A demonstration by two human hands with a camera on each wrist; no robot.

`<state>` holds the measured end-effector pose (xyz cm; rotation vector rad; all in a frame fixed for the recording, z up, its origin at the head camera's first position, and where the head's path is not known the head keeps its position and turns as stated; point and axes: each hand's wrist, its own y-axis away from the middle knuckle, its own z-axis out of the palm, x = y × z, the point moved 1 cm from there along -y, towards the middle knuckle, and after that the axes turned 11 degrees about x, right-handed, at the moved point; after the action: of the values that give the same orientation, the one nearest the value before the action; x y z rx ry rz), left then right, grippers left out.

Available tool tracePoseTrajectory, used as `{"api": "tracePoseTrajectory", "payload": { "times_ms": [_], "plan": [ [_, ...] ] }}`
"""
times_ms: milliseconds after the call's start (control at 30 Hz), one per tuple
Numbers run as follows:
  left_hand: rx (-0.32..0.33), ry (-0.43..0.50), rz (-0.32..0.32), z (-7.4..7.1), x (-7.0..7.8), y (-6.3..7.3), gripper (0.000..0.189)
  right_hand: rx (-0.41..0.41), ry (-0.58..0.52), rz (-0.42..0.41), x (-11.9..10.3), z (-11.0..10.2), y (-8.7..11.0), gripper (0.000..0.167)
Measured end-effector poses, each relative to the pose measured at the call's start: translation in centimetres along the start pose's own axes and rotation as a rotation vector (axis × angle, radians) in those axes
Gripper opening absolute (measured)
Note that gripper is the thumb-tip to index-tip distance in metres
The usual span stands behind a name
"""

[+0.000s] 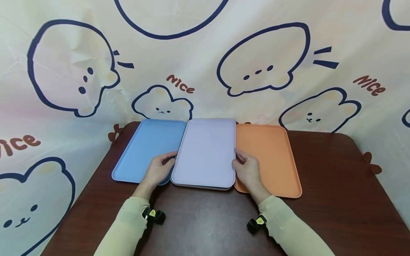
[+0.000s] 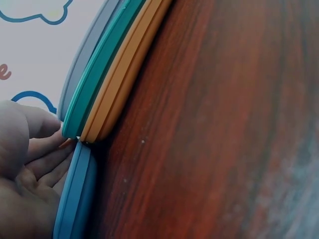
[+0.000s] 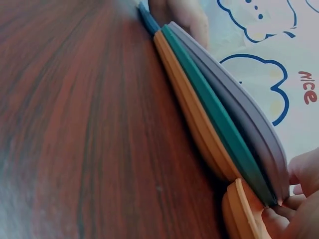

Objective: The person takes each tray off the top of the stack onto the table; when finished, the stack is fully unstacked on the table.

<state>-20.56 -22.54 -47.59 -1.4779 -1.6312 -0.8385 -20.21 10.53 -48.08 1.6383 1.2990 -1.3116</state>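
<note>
A lavender tray lies on top of a stack in the middle, over a green tray and an orange tray at the bottom. At its left edge, my left hand holds the lavender tray, thumb at the rim and fingers lower down. My right hand pinches the opposite edge, its fingertips at the rims of the lavender and green trays. A dark gap shows between these two in the right wrist view. The left hand overlaps a blue tray; the right overlaps a separate orange tray.
The blue and separate orange trays flank the stack on a dark brown wooden table. Behind the table hangs a pale cloth printed with cartoon figures. A small black device is strapped at each wrist.
</note>
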Motion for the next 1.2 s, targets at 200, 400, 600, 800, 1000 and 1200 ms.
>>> {"api": "tracePoseTrajectory", "payload": {
  "times_ms": [200,400,600,800,1000,1200],
  "plan": [
    [-0.013,0.016,0.032,0.0,0.1,0.0,0.045,0.091,-0.06,0.046,-0.2,-1.0,-0.3,0.046],
    [-0.012,0.004,0.036,0.0,0.2,0.0,0.045,0.138,-0.192,0.169,0.0,-2.2,-0.6,0.042],
    [-0.007,-0.005,0.017,0.1,0.1,-0.1,0.045,0.165,-0.225,0.267,0.4,-4.0,-0.9,0.039],
    [-0.022,0.0,-0.006,0.1,0.1,0.1,0.046,0.219,-0.243,0.288,1.0,-6.4,-0.9,0.038],
    [-0.019,-0.002,-0.014,0.0,0.1,0.2,0.046,0.254,-0.253,0.297,1.6,-9.1,-1.0,0.039],
    [-0.022,-0.003,-0.013,0.2,0.3,0.2,0.046,0.292,-0.21,0.322,1.8,-12.0,-1.0,0.041]
  ]
}}
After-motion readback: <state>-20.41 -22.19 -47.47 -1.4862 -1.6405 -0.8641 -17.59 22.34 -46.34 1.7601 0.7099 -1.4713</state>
